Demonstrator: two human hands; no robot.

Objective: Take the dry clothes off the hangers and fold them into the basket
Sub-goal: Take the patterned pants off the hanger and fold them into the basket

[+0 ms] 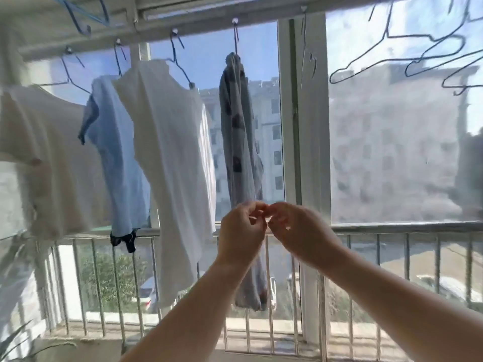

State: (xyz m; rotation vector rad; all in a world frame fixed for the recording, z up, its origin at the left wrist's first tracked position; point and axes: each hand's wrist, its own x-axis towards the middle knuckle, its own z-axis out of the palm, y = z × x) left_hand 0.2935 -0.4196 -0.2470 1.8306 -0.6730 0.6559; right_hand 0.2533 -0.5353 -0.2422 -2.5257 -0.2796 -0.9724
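Observation:
A grey garment with dark patches hangs bunched on a wire hanger at the middle of the rail. My left hand and my right hand are raised in front of its lower half. Their curled fingertips meet at its right edge and seem to pinch the cloth, though blur hides the grip. To the left hang a white shirt, a light blue shirt and a cream top, each on a hanger. No basket is in view.
Several bare wire hangers hang at the upper right, and a blue one at the upper left. A white window post stands right of the grey garment. A metal railing runs below, with a plant leaf at the bottom left.

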